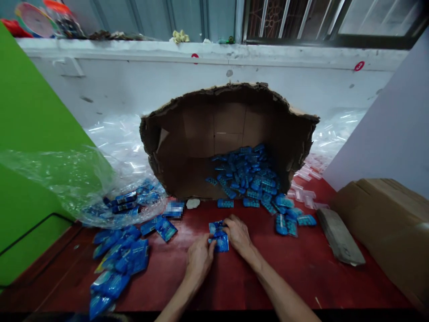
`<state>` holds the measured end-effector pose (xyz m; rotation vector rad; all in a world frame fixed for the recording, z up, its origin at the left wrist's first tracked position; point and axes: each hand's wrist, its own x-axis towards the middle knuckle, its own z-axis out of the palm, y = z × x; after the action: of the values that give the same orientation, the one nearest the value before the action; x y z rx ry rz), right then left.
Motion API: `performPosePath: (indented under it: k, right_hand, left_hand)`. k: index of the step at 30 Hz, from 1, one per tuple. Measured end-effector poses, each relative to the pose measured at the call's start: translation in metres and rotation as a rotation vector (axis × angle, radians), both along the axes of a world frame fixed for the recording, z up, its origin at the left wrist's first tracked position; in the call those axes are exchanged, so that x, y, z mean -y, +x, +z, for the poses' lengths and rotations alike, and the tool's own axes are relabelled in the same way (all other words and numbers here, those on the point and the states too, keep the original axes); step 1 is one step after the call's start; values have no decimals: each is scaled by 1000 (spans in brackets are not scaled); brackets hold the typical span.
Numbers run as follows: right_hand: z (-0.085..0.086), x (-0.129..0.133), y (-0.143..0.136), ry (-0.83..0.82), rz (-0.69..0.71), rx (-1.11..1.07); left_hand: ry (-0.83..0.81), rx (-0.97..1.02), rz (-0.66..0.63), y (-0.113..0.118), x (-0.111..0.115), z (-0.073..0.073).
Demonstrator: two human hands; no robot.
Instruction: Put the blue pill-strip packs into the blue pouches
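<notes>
Over the middle of the red table, a small shiny blue printed packet (221,243) lies between my two hands. My left hand (200,256) pinches its left side, thumb and fingers closed. From the upper right, my right hand (237,234) grips the upper part with bent fingers. Whether this is one folded packet or two overlapping ones I cannot tell. Just beyond my hands, a few small blue packs (225,203) lie along the mouth of a cardboard box (197,120). Inside the box is a heap of similar blue packs (248,172).
At left, blue flat packets (122,255) form a pile, with more in a clear plastic bag (110,183). Loose packets (166,229) lie nearer the middle. Rightward are clear plastic pieces (303,194), a grey flat block (340,237) and a brown carton (382,223). A green panel (30,125) flanks the left.
</notes>
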<state>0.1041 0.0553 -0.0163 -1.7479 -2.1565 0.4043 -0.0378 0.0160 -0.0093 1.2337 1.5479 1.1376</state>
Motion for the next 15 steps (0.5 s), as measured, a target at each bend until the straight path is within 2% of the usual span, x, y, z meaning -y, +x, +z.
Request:
performPosePath:
  k: [5,7,11,15]
  right_hand:
    - [-7,2,-7,56,-38,10]
    - [-6,3,-7,78,-31,6]
    - [7,13,-1,161,-19,-45]
    - [21,28,1,260,29,-304]
  left_hand:
    - [5,-117,-50,9,-4,-4]
    - [20,-89,-16,10,-4,-5]
    - [-59,141,94,13,-7,0]
    - [-214,382,-18,19,-11,7]
